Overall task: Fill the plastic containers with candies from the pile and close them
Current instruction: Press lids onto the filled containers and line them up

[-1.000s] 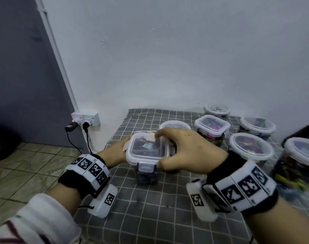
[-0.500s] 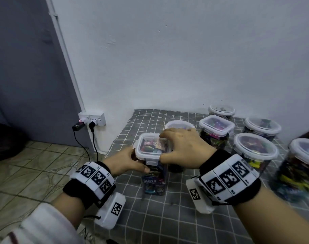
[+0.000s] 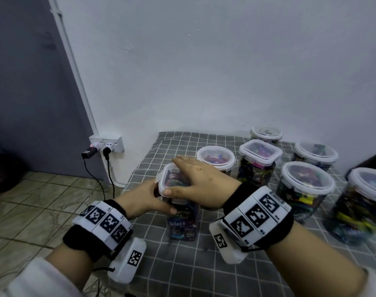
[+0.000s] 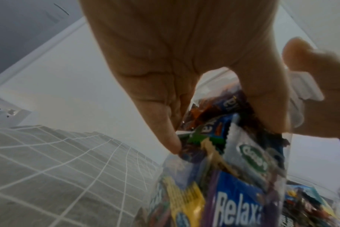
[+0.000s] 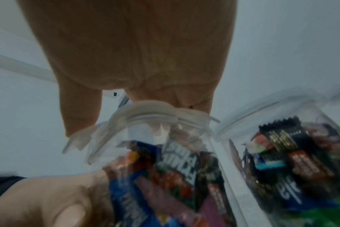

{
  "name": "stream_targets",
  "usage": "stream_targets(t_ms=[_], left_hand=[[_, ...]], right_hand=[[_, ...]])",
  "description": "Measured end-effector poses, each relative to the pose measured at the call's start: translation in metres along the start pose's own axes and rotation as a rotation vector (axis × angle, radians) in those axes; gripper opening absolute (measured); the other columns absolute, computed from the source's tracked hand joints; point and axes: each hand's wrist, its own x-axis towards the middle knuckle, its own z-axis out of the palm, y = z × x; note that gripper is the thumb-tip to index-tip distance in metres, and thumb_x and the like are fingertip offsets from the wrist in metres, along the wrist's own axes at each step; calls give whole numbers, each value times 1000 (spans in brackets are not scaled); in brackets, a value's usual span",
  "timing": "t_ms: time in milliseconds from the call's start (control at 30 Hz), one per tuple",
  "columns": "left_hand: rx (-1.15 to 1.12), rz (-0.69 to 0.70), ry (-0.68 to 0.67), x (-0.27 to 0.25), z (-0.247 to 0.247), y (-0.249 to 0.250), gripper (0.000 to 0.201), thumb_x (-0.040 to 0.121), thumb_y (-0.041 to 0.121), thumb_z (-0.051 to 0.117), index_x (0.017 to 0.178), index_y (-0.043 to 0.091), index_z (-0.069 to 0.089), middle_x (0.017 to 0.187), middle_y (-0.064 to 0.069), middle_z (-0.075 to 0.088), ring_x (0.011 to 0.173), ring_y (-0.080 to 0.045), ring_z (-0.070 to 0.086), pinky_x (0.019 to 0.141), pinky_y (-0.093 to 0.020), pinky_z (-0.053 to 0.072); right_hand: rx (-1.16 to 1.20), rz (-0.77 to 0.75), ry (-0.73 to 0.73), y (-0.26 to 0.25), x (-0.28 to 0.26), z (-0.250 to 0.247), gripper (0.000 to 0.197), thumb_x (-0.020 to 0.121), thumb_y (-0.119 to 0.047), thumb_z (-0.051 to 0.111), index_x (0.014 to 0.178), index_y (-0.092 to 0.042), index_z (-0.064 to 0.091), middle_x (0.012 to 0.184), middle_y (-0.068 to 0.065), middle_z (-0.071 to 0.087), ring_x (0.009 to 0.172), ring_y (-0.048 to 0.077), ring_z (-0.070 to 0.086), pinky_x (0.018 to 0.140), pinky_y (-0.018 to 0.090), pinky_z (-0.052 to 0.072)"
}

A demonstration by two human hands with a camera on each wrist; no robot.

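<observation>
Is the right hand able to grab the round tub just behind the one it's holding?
Probably yes. The round tub stands just past the right hand, nothing between them. But that hand is pressing the lid and would have to let go first.

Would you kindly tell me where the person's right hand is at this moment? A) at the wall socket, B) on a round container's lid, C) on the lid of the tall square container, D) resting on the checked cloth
C: the right hand lies on the lid of the tall square container, whose side the left hand holds.

Container (image 3: 182, 213) lower, R hand (image 3: 201, 185) flatter.
</observation>
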Motion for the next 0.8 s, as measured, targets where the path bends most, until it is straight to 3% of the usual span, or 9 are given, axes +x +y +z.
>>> stream_targets(t_ms=[100,333,400,500,667,800], left_hand=[[-13,3,16,0,0,-3,49,71,-13,69,110,15,58,94,11,72,94,-3,66,74,-13,48],[-28,35,47,1,0,-9,55,68,-15,70,106,22,55,88,22,70,87,7,64,72,-8,46],[-44,44,37,2,1,-9,61,67,-14,73,110,25,52,93,23,70,91,7,63,74,-8,46],[-86,42,24,2,2,-9,67,60,-2,74,115,27,48,101,21,69,97,3,62,77,-11,47],[-128,26,39,2,3,-13,73,56,6,77,119,25,48,104,16,69,100,0,62,79,-14,48],[-137,21,51,0,5,-17,80,48,25,81,122,21,50,110,10,68,105,-5,62,82,-15,48]], right_hand=[[-58,-35,-33,3,5,7,80,88,-56,48,150,-14,17,158,7,11,145,18,12,118,32,10],[-70,-47,-26,6,8,5,88,80,-56,62,148,-16,24,154,5,25,140,20,24,115,33,19],[-87,-45,-37,7,9,6,92,78,-57,63,149,-18,20,157,5,19,142,20,19,116,31,16],[-92,-47,-45,8,9,8,94,79,-57,62,150,-20,13,158,5,11,144,19,12,116,30,10],[-97,-60,11,10,13,12,93,78,-54,65,149,-20,18,152,3,26,138,19,23,112,28,14],[-29,-52,87,10,10,19,95,74,-59,64,148,-19,22,149,2,32,135,19,27,112,30,18]])
